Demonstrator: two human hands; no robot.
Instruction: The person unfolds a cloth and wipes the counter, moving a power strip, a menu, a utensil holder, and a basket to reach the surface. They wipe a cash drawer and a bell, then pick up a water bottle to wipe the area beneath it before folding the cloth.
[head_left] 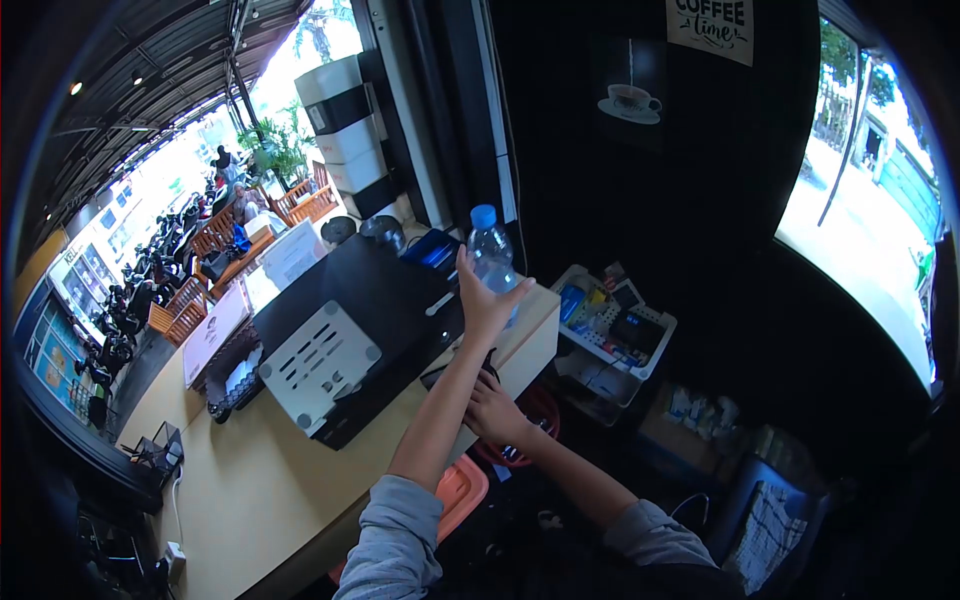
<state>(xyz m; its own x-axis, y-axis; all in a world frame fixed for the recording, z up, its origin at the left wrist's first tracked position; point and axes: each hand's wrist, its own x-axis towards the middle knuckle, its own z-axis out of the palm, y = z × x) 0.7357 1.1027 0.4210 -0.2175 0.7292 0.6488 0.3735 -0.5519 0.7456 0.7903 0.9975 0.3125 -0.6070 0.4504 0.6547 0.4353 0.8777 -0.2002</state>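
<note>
A clear plastic water bottle with a blue cap stands upright at the far right end of the desk. My left hand is around its lower part from the near side, fingers on the left and thumb on the right. Lower down, at the desk's edge, my right hand has its fingers bent over a dark object, mostly hidden by my left forearm. Left of the bottle are a large black box-shaped unit, with a pale slotted stand on it, and a dark device with a lit blue screen.
A white basket of mixed items stands right of the wooden desk. Beneath the desk edge are an orange-red plastic stool and a red basket. Papers, a black mesh holder and stacked boxes lie left and behind.
</note>
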